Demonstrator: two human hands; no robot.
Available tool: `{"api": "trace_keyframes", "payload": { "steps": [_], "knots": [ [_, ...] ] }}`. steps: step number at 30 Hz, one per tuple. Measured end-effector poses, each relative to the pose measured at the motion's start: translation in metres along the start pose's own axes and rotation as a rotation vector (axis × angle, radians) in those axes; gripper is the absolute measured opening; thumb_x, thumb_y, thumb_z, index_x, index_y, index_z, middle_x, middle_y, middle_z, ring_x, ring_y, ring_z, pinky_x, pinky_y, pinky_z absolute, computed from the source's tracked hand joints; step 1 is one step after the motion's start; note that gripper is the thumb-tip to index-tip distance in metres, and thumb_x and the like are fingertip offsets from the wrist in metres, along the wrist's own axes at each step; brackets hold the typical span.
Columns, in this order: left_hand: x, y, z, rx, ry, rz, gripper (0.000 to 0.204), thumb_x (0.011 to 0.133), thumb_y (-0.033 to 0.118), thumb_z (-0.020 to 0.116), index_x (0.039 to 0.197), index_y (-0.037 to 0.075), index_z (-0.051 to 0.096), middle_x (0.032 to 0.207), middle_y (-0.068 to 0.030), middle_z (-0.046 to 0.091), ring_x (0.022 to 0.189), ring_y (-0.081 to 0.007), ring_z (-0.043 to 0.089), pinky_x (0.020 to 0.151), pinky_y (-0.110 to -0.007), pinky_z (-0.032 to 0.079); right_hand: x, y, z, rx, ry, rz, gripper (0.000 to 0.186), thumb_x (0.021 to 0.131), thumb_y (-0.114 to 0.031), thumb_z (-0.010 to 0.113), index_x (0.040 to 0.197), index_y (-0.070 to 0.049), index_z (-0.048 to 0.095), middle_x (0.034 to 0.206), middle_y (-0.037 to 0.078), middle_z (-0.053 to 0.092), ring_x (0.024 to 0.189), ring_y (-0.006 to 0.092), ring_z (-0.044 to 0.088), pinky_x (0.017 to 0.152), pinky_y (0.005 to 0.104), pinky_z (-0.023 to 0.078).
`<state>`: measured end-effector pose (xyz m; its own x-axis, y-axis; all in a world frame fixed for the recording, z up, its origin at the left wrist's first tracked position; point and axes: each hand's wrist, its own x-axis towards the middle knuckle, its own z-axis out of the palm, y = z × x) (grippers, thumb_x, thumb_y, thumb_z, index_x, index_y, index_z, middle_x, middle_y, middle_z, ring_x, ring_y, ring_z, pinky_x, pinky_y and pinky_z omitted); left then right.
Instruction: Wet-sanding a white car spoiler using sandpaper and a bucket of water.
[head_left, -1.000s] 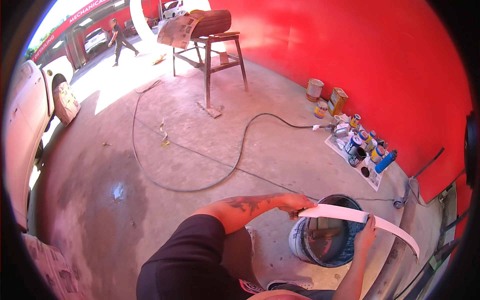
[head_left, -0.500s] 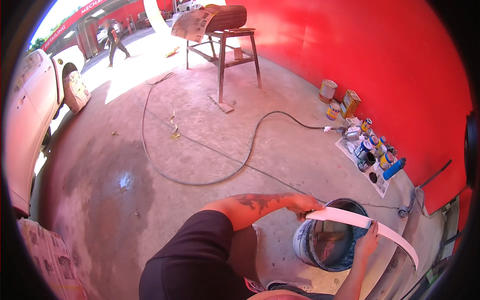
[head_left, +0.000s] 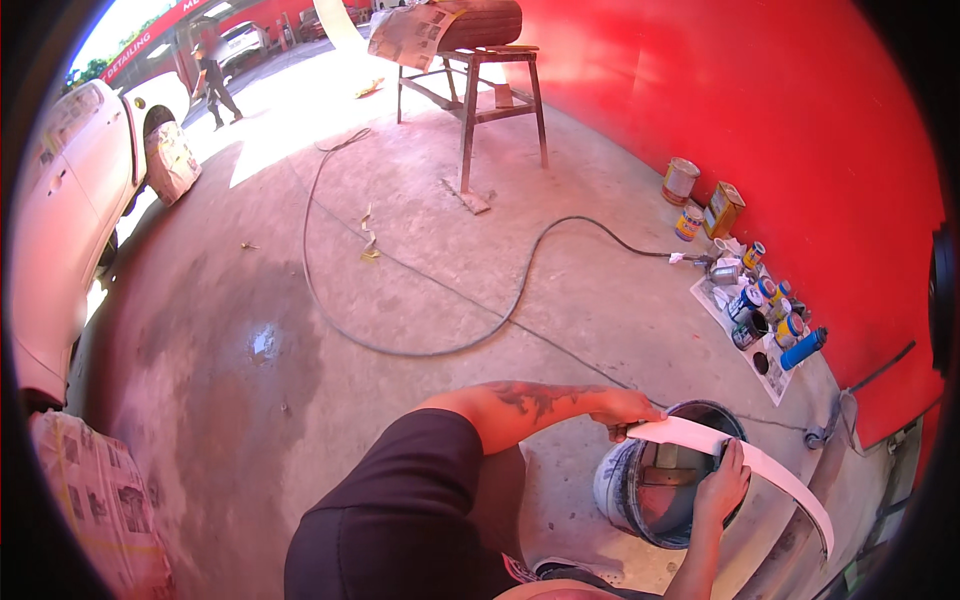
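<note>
A long, narrow, curved white trim strip [head_left: 775,470] lies across the top of a dark-rimmed bucket [head_left: 622,518], its far end bending down to the right. My left hand [head_left: 622,410] grips the strip's left end, above the bucket's rim. Against the strip's middle, my right hand [head_left: 722,488] has its fingers curled over the near edge. Under those fingertips shows a small dark piece [head_left: 721,450], too covered to name surely. Murky water [head_left: 660,503] and a brownish block [head_left: 668,477] are visible inside the bucket.
Paint cans [head_left: 748,328] and a blue cylinder [head_left: 803,348] stand on newspaper [head_left: 707,297] by the red wall. A hose [head_left: 400,352] loops over the floor. Ahead is a metal stand [head_left: 468,140]; a white vehicle [head_left: 80,220] is at left. A person [head_left: 213,85] walks far off.
My right hand has slid left along the strip, toward my left hand. The whole view has shifted slightly. The distant person has taken a step.
</note>
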<state>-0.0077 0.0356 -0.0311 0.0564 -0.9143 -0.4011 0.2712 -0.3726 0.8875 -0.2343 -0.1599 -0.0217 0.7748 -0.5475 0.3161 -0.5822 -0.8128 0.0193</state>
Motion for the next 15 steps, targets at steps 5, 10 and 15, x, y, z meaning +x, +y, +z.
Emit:
{"api": "trace_keyframes", "payload": {
  "steps": [5,10,15],
  "knots": [
    [0.001,-0.004,0.001,0.028,-0.001,-0.022,0.049,0.102,0.050,0.051,0.110,0.005,0.068,0.067,-0.0052,0.058,0.048,-0.0167,0.058,0.044,-0.033,0.049,-0.025,-0.071,-0.021,0.210,0.044,-0.375,0.060,0.080,-0.002,0.060,0.140,-0.007,0.054,0.147,0.005,0.052,0.123,0.0336,0.053,0.095,0.0465,0.044],
    [0.002,-0.004,0.008,-0.007,-0.049,-0.037,0.048,0.102,0.049,0.052,0.110,0.005,0.068,0.068,-0.0053,0.058,0.049,-0.0161,0.057,0.046,-0.034,0.049,-0.016,-0.035,-0.023,0.088,-0.025,-0.176,0.059,0.083,-0.001,0.055,0.141,-0.009,0.054,0.148,0.002,0.052,0.119,0.0316,0.055,0.091,0.0447,0.046],
    [0.003,-0.007,-0.001,-0.036,-0.039,-0.052,0.045,0.103,0.047,0.052,0.111,0.005,0.069,0.072,-0.0044,0.059,0.055,-0.0155,0.057,0.050,-0.033,0.050,-0.009,-0.044,-0.014,0.120,0.092,-0.200,0.059,0.082,-0.004,0.057,0.141,-0.009,0.055,0.145,0.003,0.054,0.110,0.0312,0.056,0.091,0.0445,0.047]
  ]
}}
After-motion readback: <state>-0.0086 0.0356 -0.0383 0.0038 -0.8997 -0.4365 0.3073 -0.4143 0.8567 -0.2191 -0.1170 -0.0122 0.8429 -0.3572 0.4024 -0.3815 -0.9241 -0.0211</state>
